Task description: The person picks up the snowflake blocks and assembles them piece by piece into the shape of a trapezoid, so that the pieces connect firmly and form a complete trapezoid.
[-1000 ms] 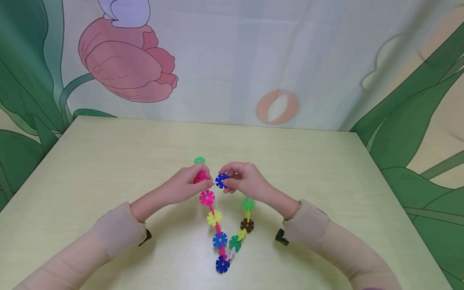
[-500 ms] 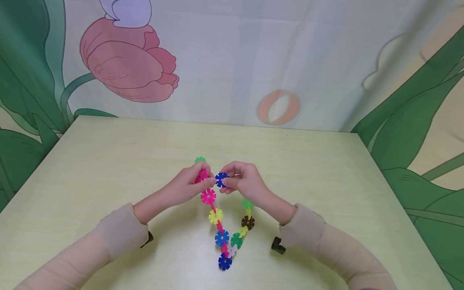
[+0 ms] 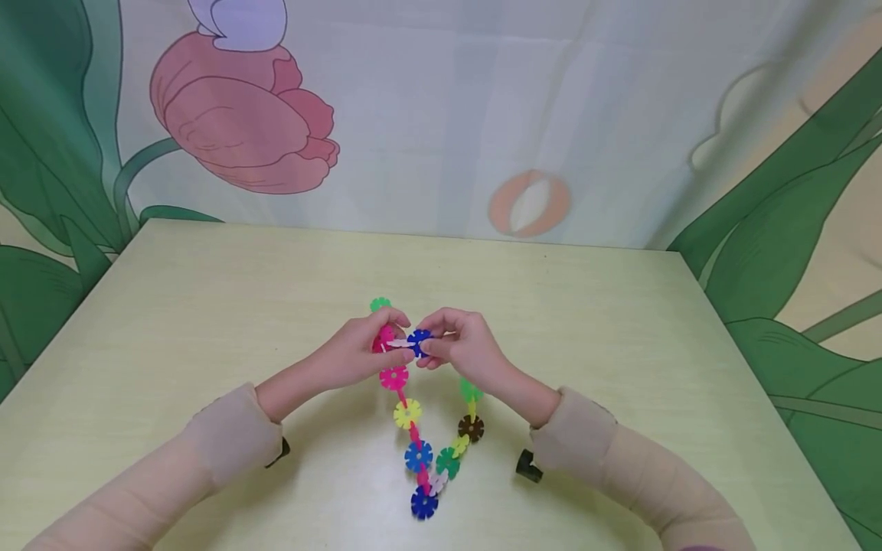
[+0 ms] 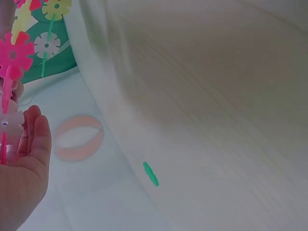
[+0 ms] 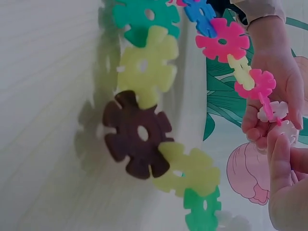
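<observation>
My left hand [image 3: 347, 352] holds one end of a chain of interlocking plastic snowflake discs, with a pink disc [image 3: 386, 337] inside its fingers. A white disc [image 3: 400, 343], seen edge-on, reaches from there to a dark blue disc [image 3: 419, 343]. That blue disc is pinched between thumb and fingers of my right hand [image 3: 468, 344]. Below, the chain makes a V through a pink disc [image 3: 393, 376], a yellow disc [image 3: 407, 414] and a lower dark blue disc [image 3: 423, 503], then rises past a brown disc [image 5: 139, 134] to a green disc [image 3: 472, 389] under my right wrist.
A pale wood table [image 3: 586, 321] lies under the hands. Just beyond my left hand is a separate green disc [image 3: 380, 304], seen edge-on as a green piece [image 4: 150, 173] in the left wrist view. A printed curtain [image 3: 413, 115] hangs behind the table.
The left fingers and thumb have parted slightly, and the white disc now shows between them. The dark blue disc has come close to it, touching or nearly so. The chain has swayed slightly.
</observation>
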The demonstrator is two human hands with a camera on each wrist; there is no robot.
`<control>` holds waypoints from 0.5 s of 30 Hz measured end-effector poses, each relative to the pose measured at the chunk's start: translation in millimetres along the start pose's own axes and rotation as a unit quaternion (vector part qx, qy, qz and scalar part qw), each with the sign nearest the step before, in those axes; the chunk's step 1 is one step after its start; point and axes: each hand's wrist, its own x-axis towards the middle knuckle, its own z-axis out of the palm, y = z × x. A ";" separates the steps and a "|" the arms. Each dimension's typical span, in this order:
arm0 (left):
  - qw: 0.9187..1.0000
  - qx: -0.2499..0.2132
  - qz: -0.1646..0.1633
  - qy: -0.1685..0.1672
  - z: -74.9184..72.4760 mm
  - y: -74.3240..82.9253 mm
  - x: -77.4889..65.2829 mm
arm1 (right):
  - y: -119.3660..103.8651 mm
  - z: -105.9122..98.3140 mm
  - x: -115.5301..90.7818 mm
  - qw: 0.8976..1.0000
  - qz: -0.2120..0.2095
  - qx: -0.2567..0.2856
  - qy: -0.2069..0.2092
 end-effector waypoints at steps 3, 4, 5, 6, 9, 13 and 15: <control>1.000 0.004 -0.015 -0.006 -2.3 -2.2 -0.7 | 0.2 1.3 2.0 1.000 -0.001 -0.003 -0.010; 1.000 0.007 -0.019 -0.007 -3.5 -3.0 -1.3 | 0.1 1.7 2.6 1.000 -0.001 -0.004 -0.015; 1.000 0.012 -0.021 -0.008 -4.9 -3.7 -2.0 | 0.1 2.0 3.3 1.000 0.000 -0.005 -0.020; 1.000 0.017 -0.022 -0.009 -6.4 -4.2 -2.7 | -0.1 2.3 4.0 1.000 0.003 -0.005 -0.025; 0.999 0.030 -0.017 -0.013 -11.1 -5.3 -4.8 | -0.7 2.5 5.5 0.999 0.011 -0.007 -0.039; 0.999 0.038 -0.011 -0.020 -16.3 -5.9 -6.9 | -0.5 1.5 7.0 0.998 0.013 -0.018 -0.056; 0.999 0.037 -0.012 -0.025 -17.9 -6.5 -7.5 | -0.7 1.0 7.4 0.998 0.011 -0.025 -0.064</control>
